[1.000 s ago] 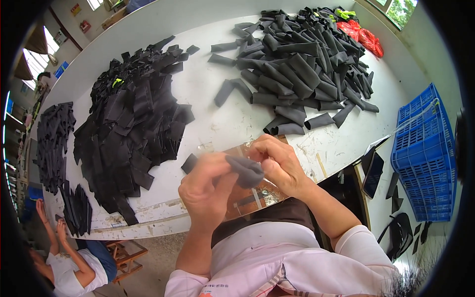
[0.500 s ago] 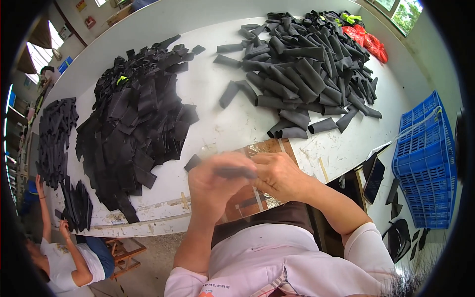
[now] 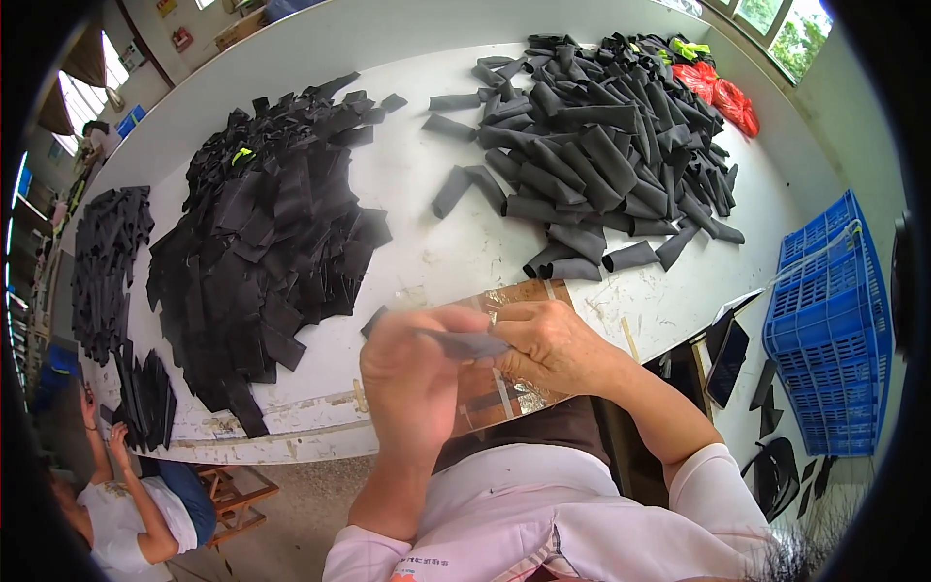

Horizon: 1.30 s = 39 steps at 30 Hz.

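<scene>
Between my hands is a dark grey fabric piece [image 3: 460, 343], narrow and rolled or folded; which I cannot make out. My left hand [image 3: 412, 364] grips one end, its fingers slightly blurred. Closed around the other end, my right hand [image 3: 550, 344] touches the piece just right of my left. Both hands are above a brown board [image 3: 529, 291] at the table's near edge. A small black fabric piece [image 3: 373, 321] lies on the table beside my left hand, partly hidden by it.
Flat black fabric pieces [image 3: 267, 233] form a large heap on the left. Grey fabric tubes [image 3: 601, 160] are piled at the far right, near a red plastic bag [image 3: 722, 97]. Blue crates [image 3: 829, 330] stand on the right beside a phone [image 3: 729, 357]. Another person [image 3: 145, 509] sits at lower left.
More of the fabric piece shows between my hands, and my left hand has turned slightly. At lower left, the other person's raised hand has come down toward the strips.
</scene>
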Available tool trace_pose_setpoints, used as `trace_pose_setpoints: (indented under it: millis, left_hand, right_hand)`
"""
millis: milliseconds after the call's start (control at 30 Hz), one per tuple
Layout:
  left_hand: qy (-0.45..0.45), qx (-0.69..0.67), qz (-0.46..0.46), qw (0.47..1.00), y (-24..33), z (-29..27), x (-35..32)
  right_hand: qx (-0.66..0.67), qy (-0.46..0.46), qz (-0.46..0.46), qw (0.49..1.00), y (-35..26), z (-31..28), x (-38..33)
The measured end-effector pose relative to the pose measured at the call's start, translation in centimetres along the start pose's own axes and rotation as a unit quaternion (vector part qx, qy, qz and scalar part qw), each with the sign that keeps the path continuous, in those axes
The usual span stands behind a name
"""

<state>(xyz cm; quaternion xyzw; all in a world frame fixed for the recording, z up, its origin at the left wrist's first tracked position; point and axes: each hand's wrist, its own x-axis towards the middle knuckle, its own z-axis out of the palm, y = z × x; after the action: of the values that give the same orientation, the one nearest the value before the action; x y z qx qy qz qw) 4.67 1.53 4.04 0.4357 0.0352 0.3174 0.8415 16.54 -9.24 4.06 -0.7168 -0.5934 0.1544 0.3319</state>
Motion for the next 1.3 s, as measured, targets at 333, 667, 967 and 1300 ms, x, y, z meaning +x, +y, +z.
trace_pose_setpoints:
  millis: [333,667,967,1300]
  left_hand:
    - [0.033,0.003,-0.037,0.999,-0.7,-2.2,-0.5]
    - [0.206,0.754,-0.081,0.618,-5.2,-14.6,-1.6]
    - [0.217,0.634,-0.116,0.733,-4.4,-15.0,-1.1]
    - [0.041,0.812,0.016,0.582,-6.1,-8.6,-4.0]
  right_hand:
    - [-0.003,-0.004,0.007,1.0,1.2,2.7,-0.1]
    - [0.222,0.407,0.103,0.88,3.4,-3.1,3.6]
    - [0.231,0.155,0.118,0.953,-0.2,6.9,-5.2]
    - [0.302,0.061,0.214,0.927,-0.3,9.4,-6.6]
